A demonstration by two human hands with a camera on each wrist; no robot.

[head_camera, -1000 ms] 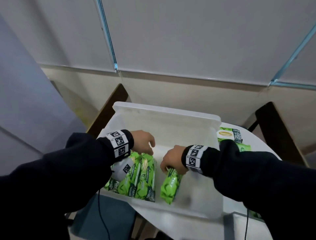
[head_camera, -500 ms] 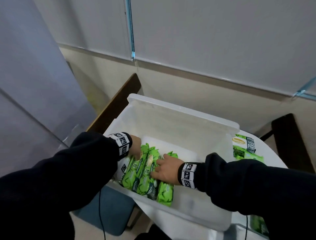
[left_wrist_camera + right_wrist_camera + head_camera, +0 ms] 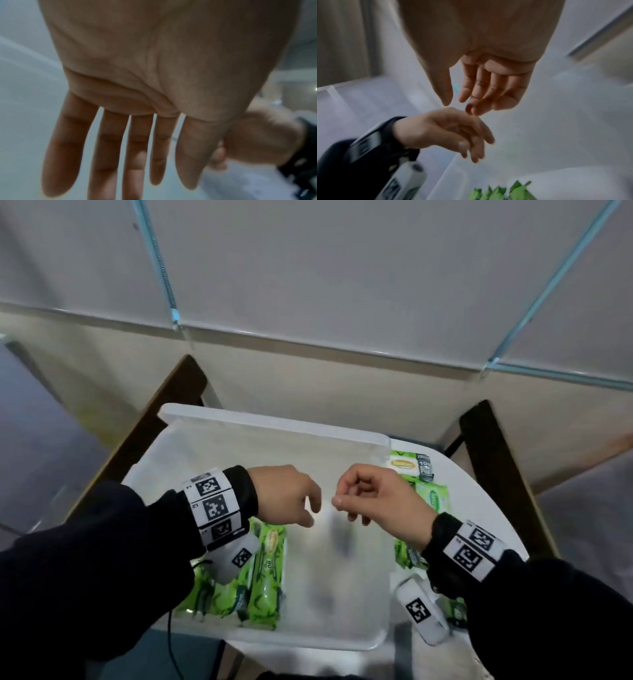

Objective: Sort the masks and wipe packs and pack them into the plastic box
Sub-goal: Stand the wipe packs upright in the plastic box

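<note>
The translucent plastic box (image 3: pixel 274 426) stands open on the white table. Three green wipe packs (image 3: pixel 267 570) lie side by side in its left part, partly hidden by my left sleeve; the right wrist view shows their ends (image 3: pixel 501 192). My left hand (image 3: pixel 308 508) hovers above the box's middle with straight, spread fingers (image 3: pixel 137 148) and holds nothing. Close beside it, my right hand (image 3: pixel 349 508) hangs with loosely curled fingers (image 3: pixel 471 88), also empty. The two hands nearly touch at the fingertips.
More green wipe packs (image 3: pixel 430 498) lie on the table (image 3: pixel 479 508) right of the box, one with a white label (image 3: pixel 409 465) at the back. Dark wooden chair backs (image 3: pixel 496 474) stand on either side. The box's right part holds nothing.
Both hands have lifted out of the box and let go of the wipe packs. The pack my right hand pushed now lies against the other two on the left.
</note>
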